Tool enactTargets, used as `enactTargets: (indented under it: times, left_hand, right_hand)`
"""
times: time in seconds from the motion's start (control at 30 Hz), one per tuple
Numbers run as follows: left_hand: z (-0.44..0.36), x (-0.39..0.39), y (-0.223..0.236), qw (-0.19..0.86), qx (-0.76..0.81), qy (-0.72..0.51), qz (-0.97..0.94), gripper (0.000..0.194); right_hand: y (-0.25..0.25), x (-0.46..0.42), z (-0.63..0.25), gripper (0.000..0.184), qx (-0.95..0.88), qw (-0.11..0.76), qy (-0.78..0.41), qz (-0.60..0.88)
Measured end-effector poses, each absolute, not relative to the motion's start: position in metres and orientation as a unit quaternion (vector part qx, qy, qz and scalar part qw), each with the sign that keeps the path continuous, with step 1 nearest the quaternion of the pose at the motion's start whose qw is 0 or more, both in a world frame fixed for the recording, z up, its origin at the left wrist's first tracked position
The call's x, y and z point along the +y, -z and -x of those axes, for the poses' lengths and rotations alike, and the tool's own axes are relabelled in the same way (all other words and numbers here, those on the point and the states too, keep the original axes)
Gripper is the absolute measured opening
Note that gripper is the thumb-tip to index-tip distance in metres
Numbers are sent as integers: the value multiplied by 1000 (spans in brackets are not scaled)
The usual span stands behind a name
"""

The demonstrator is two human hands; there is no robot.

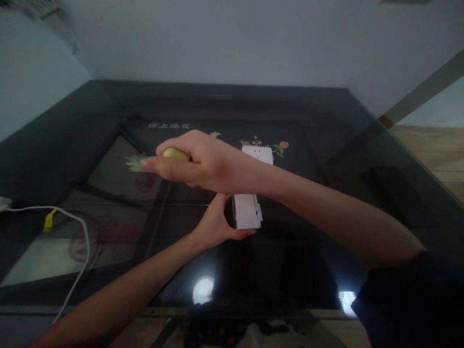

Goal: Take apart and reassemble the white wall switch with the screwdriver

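My right hand (197,162) is closed in a fist round a rounded yellow thing (176,154). Only its smooth end shows between the fingers and thumb, so its kind cannot be told. The fist is raised over the table, left of a white power strip (247,212), and my right forearm crosses above it and hides its middle. Slots like socket holes show on the strip's far end. My left hand (217,223) grips the near end of the power strip, with the thumb along its near edge and the fingers on its left side.
The dark glass-topped table (290,251) bears printed flowers and characters and reflects lights. A white cable (87,237) with a yellow tag (50,220) runs along the left side. Dark flat item (402,193) lies at the right. A pale wall (232,43) stands behind the table.
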State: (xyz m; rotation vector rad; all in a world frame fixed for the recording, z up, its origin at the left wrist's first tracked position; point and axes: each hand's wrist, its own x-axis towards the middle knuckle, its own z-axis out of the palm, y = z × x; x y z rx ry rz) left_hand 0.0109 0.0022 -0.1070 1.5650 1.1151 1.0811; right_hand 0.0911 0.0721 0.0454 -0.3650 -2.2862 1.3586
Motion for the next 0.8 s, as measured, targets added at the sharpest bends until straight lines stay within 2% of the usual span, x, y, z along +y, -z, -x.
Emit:
enactTargets:
  times: [0.1,0.17,0.23,0.37,0.43,0.67,0.8]
  left_hand:
    - [-12,0,107,432,465,-440,-635,80]
    - [-14,-1,106,429,463,-443,-637,79]
    - [-16,-1,105,436,450,-449,-637,80]
    - [-18,1,105,455,423,-463,-632,84]
    - [-18,1,105,455,422,-466,-631,83]
    - [-21,-3,99,426,456,-456,-634,73]
    - [-22,-3,101,431,437,-462,-641,86]
  right_hand:
    - [-39,66,-92,42,-832,353,-380,195]
    - [-38,63,-95,41,-820,401,-351,210]
    - [-41,64,-100,39,-819,389,-375,194]
    - [-48,70,-107,36,-810,275,-503,125]
    - [-50,70,-108,37,-812,254,-515,106]
    - [-40,58,-110,38,-827,426,-297,217]
    - [-39,60,-122,41,-767,492,-340,233]
